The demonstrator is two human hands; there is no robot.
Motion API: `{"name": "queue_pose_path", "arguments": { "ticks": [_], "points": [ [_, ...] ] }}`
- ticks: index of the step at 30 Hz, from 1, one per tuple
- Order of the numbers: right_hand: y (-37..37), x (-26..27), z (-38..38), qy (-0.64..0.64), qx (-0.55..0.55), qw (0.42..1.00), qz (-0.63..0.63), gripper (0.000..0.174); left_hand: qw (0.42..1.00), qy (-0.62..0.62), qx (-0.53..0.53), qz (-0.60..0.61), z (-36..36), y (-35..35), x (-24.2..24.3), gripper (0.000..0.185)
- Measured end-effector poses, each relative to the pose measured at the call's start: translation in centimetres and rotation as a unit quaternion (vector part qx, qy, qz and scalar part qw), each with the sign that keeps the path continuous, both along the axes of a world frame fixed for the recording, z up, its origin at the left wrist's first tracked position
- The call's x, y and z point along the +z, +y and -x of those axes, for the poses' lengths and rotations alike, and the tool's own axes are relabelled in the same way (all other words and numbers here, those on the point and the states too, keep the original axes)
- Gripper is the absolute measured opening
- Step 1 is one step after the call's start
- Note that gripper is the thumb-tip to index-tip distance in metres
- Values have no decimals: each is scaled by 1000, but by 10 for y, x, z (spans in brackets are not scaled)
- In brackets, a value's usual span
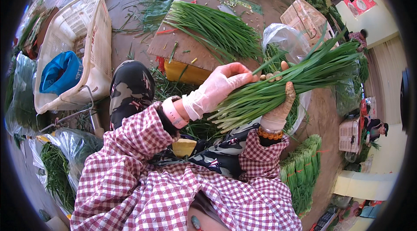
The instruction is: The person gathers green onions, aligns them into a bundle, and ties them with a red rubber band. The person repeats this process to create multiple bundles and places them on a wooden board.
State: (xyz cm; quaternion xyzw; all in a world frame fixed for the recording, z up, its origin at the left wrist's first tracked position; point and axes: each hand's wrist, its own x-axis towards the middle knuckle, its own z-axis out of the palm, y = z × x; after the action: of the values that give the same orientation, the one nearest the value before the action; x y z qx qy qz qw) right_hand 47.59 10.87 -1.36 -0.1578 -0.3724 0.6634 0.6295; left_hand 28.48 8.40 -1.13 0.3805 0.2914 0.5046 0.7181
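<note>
A loose bunch of garlic chives (312,71) lies across my right hand (277,104), whose stained, gloved fingers and thumb wrap around it. Pale cut ends point down to the left, and green tips fan out to the upper right. In a thin whitish glove, my left hand (224,82) pinches a green leaf (270,62) between thumb and forefinger, just above the bunch. Beyond my hands, a larger pile of chives (215,29) rests on a wooden board (163,43), with a red tie sticking out at its pale end. A metal blade (227,10) shows partly behind that pile.
A white plastic basket (107,32) holding a blue bag (62,73) stands left. Tied chive bundles (301,172) sit at lower right. Clear plastic bags (286,34) and another crate (306,16) lie beyond my right hand. Leaf scraps litter the floor. Other people appear far right.
</note>
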Motion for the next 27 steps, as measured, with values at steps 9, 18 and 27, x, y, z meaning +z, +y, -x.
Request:
{"name": "queue_pose_path", "arguments": {
  "ticks": [9,18,27],
  "points": [
    [9,-3,-24,137,14,990,-3,58,948,-294,119,25,23,-26,-28,15],
    [24,12,-34,-23,-81,996,-6,59,568,767,-293,-60,119,-92,-55,57],
    [51,0,86,-18,-131,988,82,58,765,549,80,-327,48,42,23,134]
  ]
}}
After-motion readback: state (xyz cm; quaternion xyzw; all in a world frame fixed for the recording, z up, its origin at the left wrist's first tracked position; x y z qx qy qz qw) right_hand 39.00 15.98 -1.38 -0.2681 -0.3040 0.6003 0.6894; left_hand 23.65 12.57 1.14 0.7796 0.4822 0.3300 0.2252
